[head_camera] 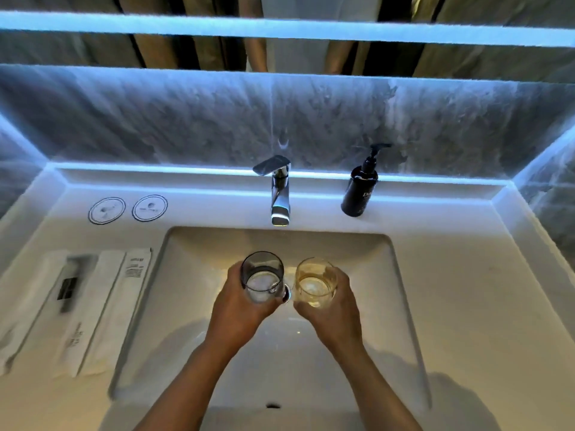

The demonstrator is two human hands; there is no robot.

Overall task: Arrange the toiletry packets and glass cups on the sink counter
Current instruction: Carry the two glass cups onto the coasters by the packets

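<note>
My left hand (241, 309) grips a grey-tinted glass cup (263, 275) and my right hand (329, 312) grips an amber-tinted glass cup (315, 281). Both cups are upright, side by side, held over the middle of the sink basin (193, 275). Several long white toiletry packets (81, 306) lie in a row on the counter left of the basin; one shows a dark item through its wrapper. Two round white coasters (106, 210) (150, 207) sit on the counter behind the packets, with nothing on them.
A chrome faucet (280, 191) stands behind the basin at centre. A black pump bottle (361, 188) stands to its right on the back ledge. The white counter (466, 290) continues right of the basin. A lit mirror and marble wall rise behind.
</note>
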